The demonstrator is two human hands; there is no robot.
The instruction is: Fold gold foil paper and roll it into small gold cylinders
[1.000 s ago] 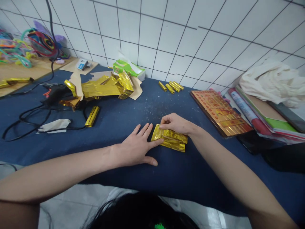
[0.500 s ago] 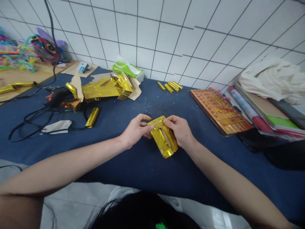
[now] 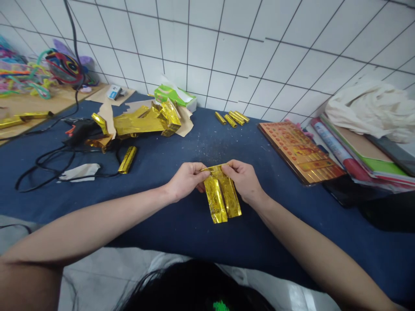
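Between my two hands hangs a folded piece of shiny gold foil paper (image 3: 216, 201), split by a lengthwise gap into two flaps that point down toward me. My left hand (image 3: 188, 179) pinches its upper left corner between thumb and fingers. At the upper right, my right hand (image 3: 244, 179) grips the same piece, thumb on top. The fingers behind the foil paper are partly hidden. A gold foil roll (image 3: 127, 160) lies on the cloth to the left, and several small gold rolls (image 3: 231, 119) lie near the wall.
A dark blue cloth (image 3: 181, 224) covers the table. Crumpled gold foil (image 3: 139, 123), a black glue gun (image 3: 79, 131) with a looped cord and a green tissue pack (image 3: 175, 95) are at left. To the right are a stack of gold-orange printed sheets (image 3: 296, 151) and white fabric (image 3: 369, 108).
The gold foil paper has turned more upright, its lower flaps swinging left and toward me. Both hands stay on its top edge; my left fingers have curled in closer.
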